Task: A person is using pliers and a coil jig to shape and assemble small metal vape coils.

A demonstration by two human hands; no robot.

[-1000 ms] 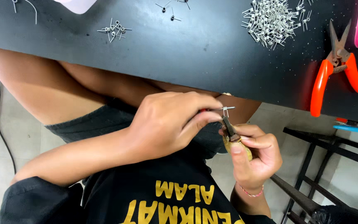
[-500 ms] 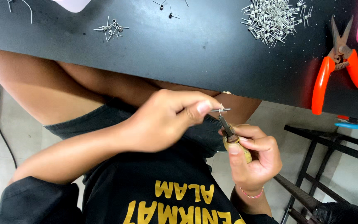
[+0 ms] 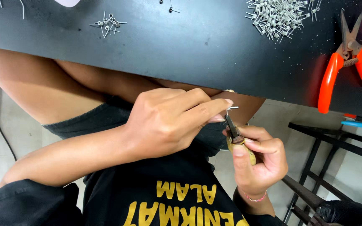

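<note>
Head view: looking down past the edge of a black surface (image 3: 189, 46) onto a seated person's lap, both hands working just below that edge.
Left hand (image 3: 168, 121): closed, fingers curled, the forefinger and thumb stretched toward the right and pinched at a small bent wire piece (image 3: 231, 109); the fingertips touch it.
Right hand (image 3: 258, 161): closed in a fist around the yellowish handle of a small hand tool (image 3: 234, 133), thumb pressed along the handle, palm turned toward the camera (a thin pink band sits at the wrist).
Tool: its dark metal shaft points up and a little left out of the fist, and its tip meets the wire piece.
Wire piece: in the air just under the surface's edge, between the left fingertips and the tool's tip; how it is seated on the tip cannot be told.
On the surface, far right: orange-handled cutters (image 3: 345, 58) lying flat, well apart from both hands.
On the surface, top right: a heap of small grey metal parts (image 3: 275, 16).
On the surface, top left: a small cluster of the same parts (image 3: 107, 23).
Clothing: black shirt with yellow lettering (image 3: 181, 201), dark shorts.
Floor, lower right: a dark metal frame (image 3: 315, 196).
</note>
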